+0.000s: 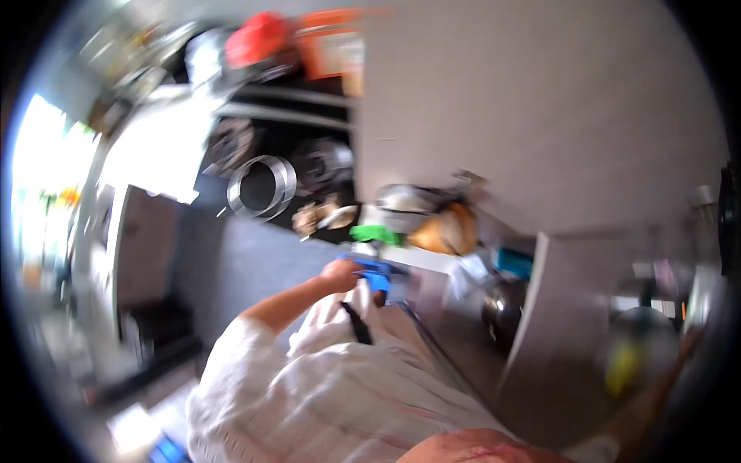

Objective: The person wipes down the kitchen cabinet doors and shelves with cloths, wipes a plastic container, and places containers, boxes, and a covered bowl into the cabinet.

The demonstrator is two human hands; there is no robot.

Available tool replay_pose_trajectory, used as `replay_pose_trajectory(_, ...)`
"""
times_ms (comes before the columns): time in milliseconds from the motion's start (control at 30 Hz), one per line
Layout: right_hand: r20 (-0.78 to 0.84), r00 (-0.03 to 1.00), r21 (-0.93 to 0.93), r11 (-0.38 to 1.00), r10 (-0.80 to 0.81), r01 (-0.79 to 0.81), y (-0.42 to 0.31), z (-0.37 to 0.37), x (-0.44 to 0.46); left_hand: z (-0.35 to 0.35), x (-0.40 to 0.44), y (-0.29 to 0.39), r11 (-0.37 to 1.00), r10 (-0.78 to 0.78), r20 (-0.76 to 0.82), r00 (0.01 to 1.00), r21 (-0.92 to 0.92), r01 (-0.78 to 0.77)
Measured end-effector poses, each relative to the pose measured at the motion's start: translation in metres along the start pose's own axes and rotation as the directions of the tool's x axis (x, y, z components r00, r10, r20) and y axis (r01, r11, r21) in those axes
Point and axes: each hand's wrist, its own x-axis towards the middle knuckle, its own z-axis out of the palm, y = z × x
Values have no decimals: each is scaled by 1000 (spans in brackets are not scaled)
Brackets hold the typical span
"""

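My left hand [340, 275] is in front of my body, its fingers closed at a blue plastic-looking object [376, 276]. Blur hides what kind of object it is. A bright green item [376, 234] lies just beyond it, beside an orange-yellow bundle [446, 230]. Far to the right, my right arm stretches out, and my right hand [689, 341] is smeared by motion. Nearest to it is a pale round object [642, 337] with a yellow patch [621, 370] below. Whether that hand touches anything cannot be made out.
A shelf unit at the upper left holds a red item [258, 38], an orange box [320, 42] and a silvery ring [262, 188]. Grey-brown panels [532, 116] fill the upper right. A dark shiny pot-like object [503, 309] sits in a compartment beside my body.
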Motion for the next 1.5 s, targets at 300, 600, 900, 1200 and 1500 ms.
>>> replay_pose_trajectory(300,28,968,-37,968,250,-249,-47,-101,-13,3,5,-22,968,221,-135,966,-90,-234)
replay_pose_trajectory(600,397,867,-64,952,300,-300,-56,-95,-4,-14,15,4,976,206,-63,977,-53,-209)
replay_pose_trajectory(900,118,974,-139,975,192,-176,-66,-86,-23,-8,28,7,980,193,12,981,-48,-192)
replay_pose_trajectory(1200,108,984,-118,984,143,-130,-75,-113,-34,-6,36,8,968,247,70,966,-49,-244)
replay_pose_trajectory(1500,121,957,42,961,265,-272,-119,-131,-82,2,51,19,939,342,105,934,-67,-337)
